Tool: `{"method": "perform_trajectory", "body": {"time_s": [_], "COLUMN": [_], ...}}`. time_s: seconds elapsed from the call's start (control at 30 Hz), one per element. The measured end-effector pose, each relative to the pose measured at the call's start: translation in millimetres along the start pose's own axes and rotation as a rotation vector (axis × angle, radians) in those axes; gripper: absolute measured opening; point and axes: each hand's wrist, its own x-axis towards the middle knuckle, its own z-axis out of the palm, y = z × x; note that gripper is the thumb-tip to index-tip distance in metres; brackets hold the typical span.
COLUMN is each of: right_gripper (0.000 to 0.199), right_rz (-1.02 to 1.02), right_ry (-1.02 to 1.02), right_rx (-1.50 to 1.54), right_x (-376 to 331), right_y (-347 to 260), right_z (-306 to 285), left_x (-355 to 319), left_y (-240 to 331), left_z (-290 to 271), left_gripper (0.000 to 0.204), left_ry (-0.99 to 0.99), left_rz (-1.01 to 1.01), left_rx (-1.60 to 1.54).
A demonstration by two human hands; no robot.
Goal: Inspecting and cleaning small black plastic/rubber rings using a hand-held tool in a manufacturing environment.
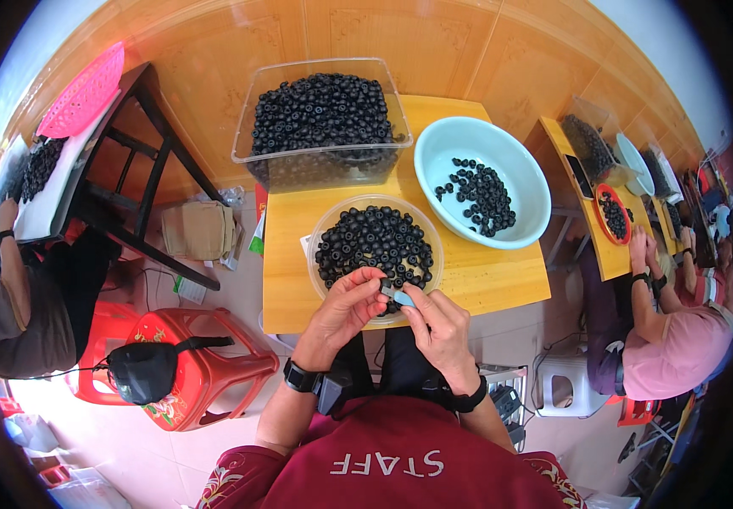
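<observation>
My left hand [342,310] pinches a small black ring-like part [386,288] between thumb and fingertips, most of it hidden. In my right hand [441,329] is a small tool with a light blue handle [403,299], its tip against or very close to the part. Both hands meet over the near edge of a round clear tub [439,265] that holds many similar black parts [373,242]. Beyond the tub, a big clear plastic bin [324,172] is heaped with them. A pale blue basin [529,222] to the right holds a smaller pile.
My yellow wooden table [493,284] stands against a wood-panelled wall. A red stool [214,373] with a black bag [143,373] on it is at left. People work at other tables on both sides. A white stool [571,386] stands to the right.
</observation>
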Motion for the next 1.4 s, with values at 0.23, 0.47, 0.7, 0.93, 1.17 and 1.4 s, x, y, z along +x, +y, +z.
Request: {"method": "perform_trajectory", "body": {"time_s": [0.23,0.47,0.7,0.93,1.17,1.4], "right_gripper": [0.030,0.026,0.019,0.018,0.018,0.019], "right_rz": [-0.004,0.051,0.227,0.271,0.278,0.319], "right_ry": [0.002,0.042,0.092,0.026,0.019,0.062], "right_rx": [-0.016,-0.073,-0.097,-0.059,-0.062,-0.031], "right_x": [-0.3,8.6,-2.2,-15.3,-26.0,-39.2], "right_y": [0.3,27.1,48.9,40.0,46.2,50.3], "right_z": [-0.6,3.0,-10.8,-0.3,-9.4,-22.3], "left_x": [-1.5,-9.6,-15.3,-12.2,38.2,131.8], "left_y": [-0.7,6.1,10.7,5.4,9.5,17.3], "left_z": [-1.1,12.3,14.9,13.4,27.0,91.7], "left_gripper": [0.015,0.014,0.015,0.016,0.014,0.034], "left_ry": [0.013,-0.083,-0.078,0.010,0.146,-0.077], "left_rz": [-0.005,-0.028,0.001,-0.009,-0.037,0.009], "left_rx": [0.011,0.044,0.046,0.027,0.308,0.562]}}
